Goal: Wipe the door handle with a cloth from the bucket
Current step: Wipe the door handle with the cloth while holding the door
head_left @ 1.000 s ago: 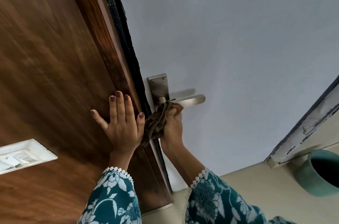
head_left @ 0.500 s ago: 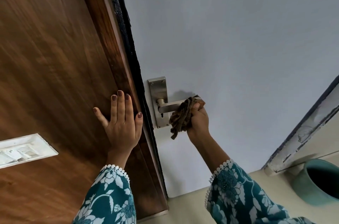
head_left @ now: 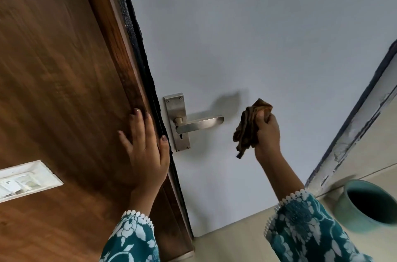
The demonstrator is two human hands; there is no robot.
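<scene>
The right hand is squeezing a brown cloth in its closed fingers. The cloth is hanging in the air, just to the right of the handle, not touching it. The silver handle is sticking out sideways on the pale door. The left hand is lying flat with its fingers spread out on the brown wood, holding nothing. A green bucket is sitting on the floor at the right.
</scene>
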